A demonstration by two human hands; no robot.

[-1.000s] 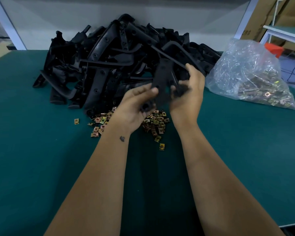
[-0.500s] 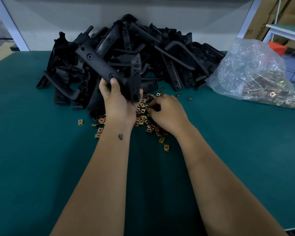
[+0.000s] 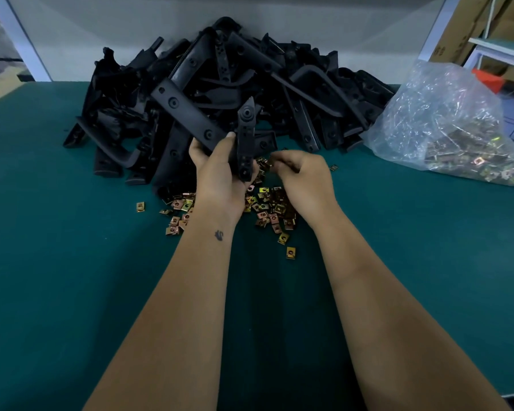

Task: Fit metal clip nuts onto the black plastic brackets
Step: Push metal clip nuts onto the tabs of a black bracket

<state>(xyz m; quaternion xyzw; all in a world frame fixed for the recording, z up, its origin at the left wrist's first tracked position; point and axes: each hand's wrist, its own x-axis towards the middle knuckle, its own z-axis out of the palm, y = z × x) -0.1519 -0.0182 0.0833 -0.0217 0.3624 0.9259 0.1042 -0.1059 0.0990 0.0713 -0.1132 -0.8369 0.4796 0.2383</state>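
Left hand (image 3: 220, 173) grips bracket (image 3: 196, 117); right hand (image 3: 303, 176) pinches clip nut (image 3: 270, 164)

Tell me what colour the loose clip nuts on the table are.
Brassy gold, some coppery, best seen in the head view: clip nuts.

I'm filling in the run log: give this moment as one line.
left hand: grips black bracket | right hand: pinches clip nut over loose nuts | fit: not yet
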